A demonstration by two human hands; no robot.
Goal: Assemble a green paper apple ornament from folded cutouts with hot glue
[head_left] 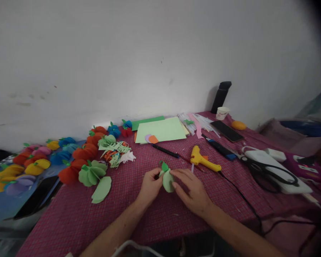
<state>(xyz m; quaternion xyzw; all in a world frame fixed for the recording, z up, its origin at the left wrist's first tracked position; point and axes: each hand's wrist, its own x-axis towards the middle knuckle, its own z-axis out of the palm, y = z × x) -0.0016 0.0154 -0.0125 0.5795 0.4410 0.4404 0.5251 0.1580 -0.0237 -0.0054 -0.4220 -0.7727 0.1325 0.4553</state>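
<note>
Between my hands is a pale green paper pumpkin [168, 181] with a darker green leaf [164, 166] on top. My left hand [150, 185] grips its left side between thumb and fingers. On the other side, my right hand [189, 187] has its fingers and thumb against the paper folds. A yellow glue gun [203, 160] lies just beyond my right hand, its black cord running right. Left of my hands, a finished light green paper pumpkin [92, 174] sits beside a loose folded green paper piece [101, 190].
Many coloured paper pumpkins [85, 152] crowd the left side. Paper scraps [116, 154], green sheets [160, 130] and a dark pen [165, 150] lie toward the wall. At right are a cutter knife [220, 148], phone [227, 130], scissors [273, 171], power strip [278, 175] and paper cup [222, 113].
</note>
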